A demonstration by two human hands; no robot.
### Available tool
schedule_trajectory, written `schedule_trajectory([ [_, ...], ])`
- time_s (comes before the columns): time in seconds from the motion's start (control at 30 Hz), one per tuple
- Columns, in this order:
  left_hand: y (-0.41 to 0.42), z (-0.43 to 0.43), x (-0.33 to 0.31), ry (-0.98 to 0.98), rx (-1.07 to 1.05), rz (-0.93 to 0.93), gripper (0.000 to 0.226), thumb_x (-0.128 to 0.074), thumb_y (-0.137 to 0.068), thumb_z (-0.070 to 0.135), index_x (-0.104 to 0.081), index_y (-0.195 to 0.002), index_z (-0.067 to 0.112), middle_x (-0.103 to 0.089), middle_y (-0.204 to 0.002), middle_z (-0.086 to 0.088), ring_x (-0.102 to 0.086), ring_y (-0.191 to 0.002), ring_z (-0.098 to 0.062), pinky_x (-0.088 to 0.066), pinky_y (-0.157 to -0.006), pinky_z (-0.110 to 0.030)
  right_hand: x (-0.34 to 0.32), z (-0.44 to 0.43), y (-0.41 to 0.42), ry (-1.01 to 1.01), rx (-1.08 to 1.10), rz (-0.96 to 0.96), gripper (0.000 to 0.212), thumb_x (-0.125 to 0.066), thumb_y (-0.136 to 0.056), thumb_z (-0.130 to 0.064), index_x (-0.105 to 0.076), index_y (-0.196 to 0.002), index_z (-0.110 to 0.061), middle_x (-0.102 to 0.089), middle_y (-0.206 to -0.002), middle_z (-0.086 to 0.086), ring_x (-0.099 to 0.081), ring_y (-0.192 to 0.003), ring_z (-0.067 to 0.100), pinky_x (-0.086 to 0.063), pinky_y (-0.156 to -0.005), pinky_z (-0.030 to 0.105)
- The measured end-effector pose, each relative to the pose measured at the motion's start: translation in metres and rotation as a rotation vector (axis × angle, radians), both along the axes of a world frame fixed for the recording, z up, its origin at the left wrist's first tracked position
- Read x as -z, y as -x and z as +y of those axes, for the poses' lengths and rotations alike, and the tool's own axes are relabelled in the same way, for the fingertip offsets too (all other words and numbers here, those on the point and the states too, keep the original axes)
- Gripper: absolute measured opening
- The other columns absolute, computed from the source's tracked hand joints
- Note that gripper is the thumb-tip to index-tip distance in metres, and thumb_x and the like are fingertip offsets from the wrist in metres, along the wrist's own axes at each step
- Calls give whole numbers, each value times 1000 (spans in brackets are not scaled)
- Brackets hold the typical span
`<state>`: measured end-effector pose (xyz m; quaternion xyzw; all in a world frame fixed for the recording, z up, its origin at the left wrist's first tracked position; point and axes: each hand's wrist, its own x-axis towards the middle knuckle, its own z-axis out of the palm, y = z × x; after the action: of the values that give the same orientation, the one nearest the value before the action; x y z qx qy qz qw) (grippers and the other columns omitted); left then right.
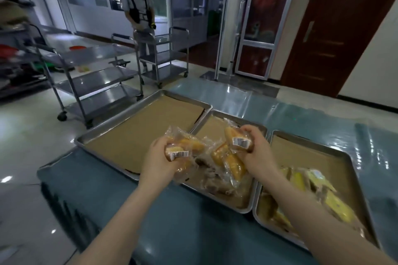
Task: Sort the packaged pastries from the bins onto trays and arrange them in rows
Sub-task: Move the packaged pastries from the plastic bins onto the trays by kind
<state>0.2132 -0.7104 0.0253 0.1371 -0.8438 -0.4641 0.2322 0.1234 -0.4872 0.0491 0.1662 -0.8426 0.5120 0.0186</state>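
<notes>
My left hand [160, 160] is clenched around a crinkly clear-wrapped pastry [181, 148], golden and soft-looking, its white barcode label facing up; my right hand [254, 148] pinches a second wrapped pastry [237, 139], oblong and browned, over the middle tray [247, 206]; more glossy packets [226, 170] lie heaped on its brown paper; the left tray [103, 129], shiny steel with rounded corners, carries bare paper; the right tray [349, 157] holds yellow packets [336, 202]; the surface [172, 221] is smooth blue-green.
</notes>
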Motion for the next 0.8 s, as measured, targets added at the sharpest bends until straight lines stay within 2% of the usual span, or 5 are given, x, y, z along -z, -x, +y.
schedule_trajectory([
  [0.13,16,-46,28,72,-7,-53,39,-80,-68,16,-55,-94,31,-46,-100,23,-45,-85,19,-36,-64,-4,29,-50,21,0,-10,-74,64,-68,-81,1,-44,-97,-56,-62,-92,-19,-63,-71,-7,-48,-46,14],
  [0.3,40,-107,68,265,-21,-176,41,-80,-62,9,-59,-94,23,-39,-111,19,-43,-91,-1,-31,-66,-8,77,-127,59,9,-16,-174,59,-67,-82,-1,-45,-105,-50,-61,-95,-17,-62,-69,-4,-49,-46,17],
  [0.43,65,-165,89,329,-92,-236,59,-75,-63,0,-58,-117,17,-38,-112,20,-43,-94,-2,-33,-70,-8,115,-192,91,39,-75,-225,61,-68,-81,-1,-45,-102,-54,-63,-97,-18,-64,-75,-3,-49,-52,14],
  [0.67,86,-225,123,444,-96,-389,62,-75,-67,3,-56,-123,24,-38,-145,1,-40,-126,-28,-37,-99,-38,153,-268,104,116,16,-297,62,-73,-79,-7,-45,-102,-57,-63,-90,-11,-62,-77,4,-55,-55,23],
  [0.8,102,-250,141,561,-19,-391,53,-75,-64,6,-61,-112,26,-44,-141,-3,-36,-130,-31,-35,-102,-47,174,-302,101,31,19,-265,72,-67,-78,-4,-40,-110,-63,-57,-112,-17,-55,-97,-9,-52,-86,27],
])
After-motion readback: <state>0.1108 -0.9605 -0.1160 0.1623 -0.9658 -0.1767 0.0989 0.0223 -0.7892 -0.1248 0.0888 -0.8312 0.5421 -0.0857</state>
